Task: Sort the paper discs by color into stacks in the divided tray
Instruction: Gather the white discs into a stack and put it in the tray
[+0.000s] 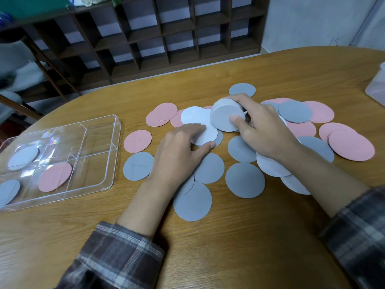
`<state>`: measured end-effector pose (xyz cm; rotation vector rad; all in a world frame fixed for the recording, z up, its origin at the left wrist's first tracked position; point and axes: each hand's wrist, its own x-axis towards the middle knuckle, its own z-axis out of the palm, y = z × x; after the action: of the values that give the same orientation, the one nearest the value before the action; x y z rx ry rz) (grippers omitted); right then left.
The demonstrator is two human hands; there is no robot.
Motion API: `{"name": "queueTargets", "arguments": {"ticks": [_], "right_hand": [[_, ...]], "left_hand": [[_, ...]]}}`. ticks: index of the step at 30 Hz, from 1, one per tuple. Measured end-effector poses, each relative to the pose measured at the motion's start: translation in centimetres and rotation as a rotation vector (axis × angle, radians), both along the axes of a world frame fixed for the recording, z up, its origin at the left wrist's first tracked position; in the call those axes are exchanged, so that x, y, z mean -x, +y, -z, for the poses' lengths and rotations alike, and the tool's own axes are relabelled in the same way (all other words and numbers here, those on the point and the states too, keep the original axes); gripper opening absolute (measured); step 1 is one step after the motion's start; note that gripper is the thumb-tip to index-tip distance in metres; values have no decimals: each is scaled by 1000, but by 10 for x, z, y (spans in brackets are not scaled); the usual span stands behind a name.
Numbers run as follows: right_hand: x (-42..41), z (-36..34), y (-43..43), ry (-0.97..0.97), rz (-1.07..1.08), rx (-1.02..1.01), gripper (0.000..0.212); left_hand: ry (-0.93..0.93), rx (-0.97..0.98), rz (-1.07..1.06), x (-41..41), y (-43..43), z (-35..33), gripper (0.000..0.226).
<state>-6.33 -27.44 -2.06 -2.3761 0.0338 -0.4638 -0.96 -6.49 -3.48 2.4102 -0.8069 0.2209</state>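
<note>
Clear divided tray (113,142), flat at the left of the bench (229,247), with a pale disc (23,158), a pink disc (55,177) and a grey disc (8,193) in separate compartments. To its right, loose paper discs (244,180), pink, grey and white, lie flat and overlapping. A tilted stack of pale discs (228,118) is held just above them.

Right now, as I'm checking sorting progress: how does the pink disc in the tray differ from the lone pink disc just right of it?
The pink disc in the tray lies inside a compartment of the clear tray; the lone pink disc lies on the bare table outside it. The lone pink disc shows faint handwriting; the pink disc in the tray shows none that I can see. Both are round and pink.
</note>
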Motion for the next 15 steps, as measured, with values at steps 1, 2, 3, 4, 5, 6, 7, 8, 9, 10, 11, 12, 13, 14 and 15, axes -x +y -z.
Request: {"name": "queueTargets", "arguments": {"ticks": [1,2,3,4,5,6,7,8,9,10,11,12,13,14,15], "right_hand": [[0,0,0,2,1,-3,37],[0,0,1,3,0,-4,37],[0,-1,1,3,0,-5,37],[0,-1,1,2,3,-3,37],[0,-1,1,-2,6,-3,37],[0,-1,1,-6,6,-5,37],[1,-1,1,-10,5,-10,37],[1,-2,1,-10,2,-15,37],[1,-2,1,-8,-2,-19,37],[1,-2,1,-3,-9,-20,37],[1,-3,1,3,-17,-15,38],[2,-4,2,9,-25,-7,38],[2,-4,3,13,-34,-3,38],[2,-5,5,12,-46,-4,38],[3,-5,6,7,-59,-9,37]], "left_hand": [[-14,0,-3,1,0,-1,40],[-23,-6,-6,2,1,-2,39],[-26,-16,-7,2,1,-3,38],[-28,-22,0,2,1,-3,36],[-33,-22,17,1,1,-3,31],[-43,-16,40,1,2,-3,28],[-58,-7,58,1,2,-3,28],[-80,6,68,1,3,-3,31],[-107,19,65,0,3,-4,33],[-135,31,53,0,2,-3,34],[-158,42,39,0,2,-4,34],[-170,53,29,0,2,-3,34],[-171,62,21,0,1,-3,35],[-165,70,15,0,1,-3,36],[-152,79,12,0,0,-2,37]]}}
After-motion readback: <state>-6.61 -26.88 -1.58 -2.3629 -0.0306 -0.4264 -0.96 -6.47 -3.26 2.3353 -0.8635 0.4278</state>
